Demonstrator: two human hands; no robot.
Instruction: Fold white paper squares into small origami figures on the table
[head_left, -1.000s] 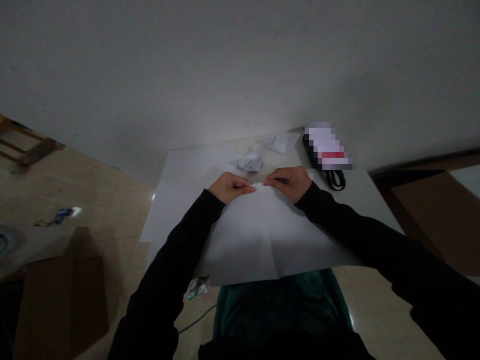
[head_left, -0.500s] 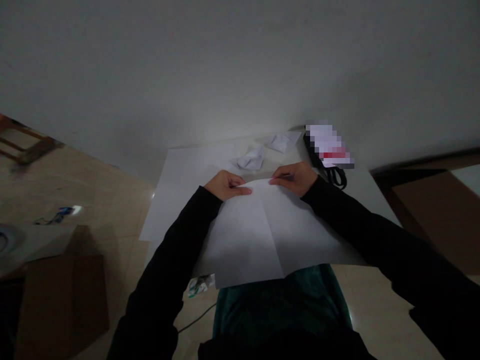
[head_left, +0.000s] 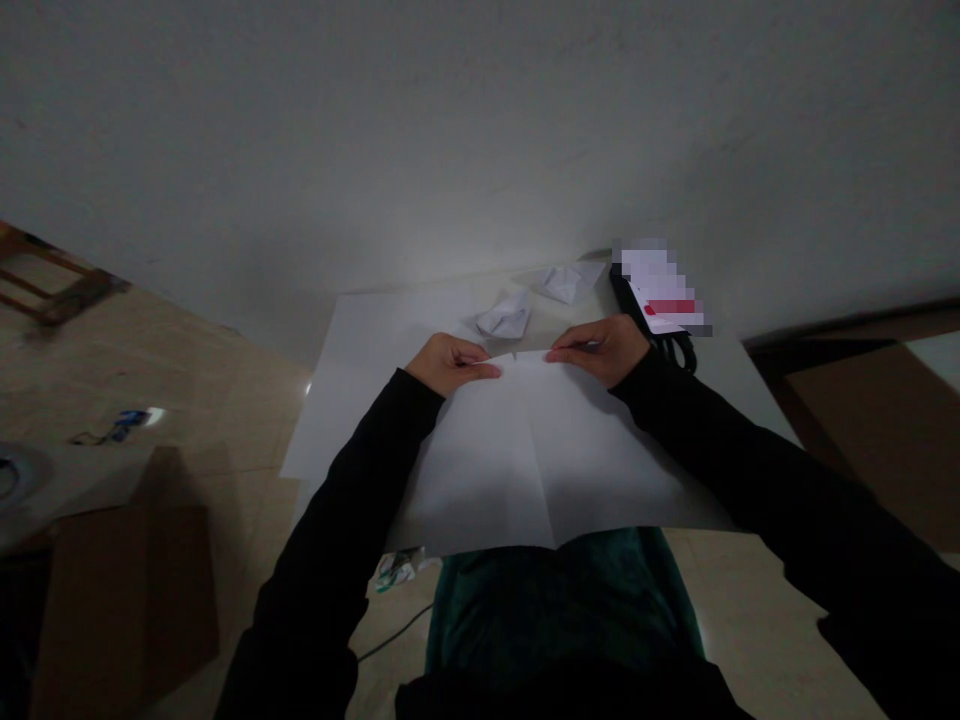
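A large white sheet of paper [head_left: 540,460] with a centre crease lies on the white table [head_left: 360,350], its near edge hanging over my lap. My left hand [head_left: 448,362] pinches the sheet's far edge left of the crease, fingers closed. My right hand [head_left: 604,347] pinches the same edge to the right, fingers closed. Both arms wear black sleeves. Just beyond my hands sit two folded paper figures, one [head_left: 504,318] near the middle and another [head_left: 566,281] farther back.
A black object with cords [head_left: 664,340] lies at the table's far right by the wall. On the tiled floor to the left are a brown cardboard box [head_left: 127,590], small litter [head_left: 120,428] and a wooden frame [head_left: 45,290]. A wrapper [head_left: 397,570] lies under the table.
My hands have moved apart along the far edge, and the folded tip between them has opened out flat. The sheet has slid slightly away from me.
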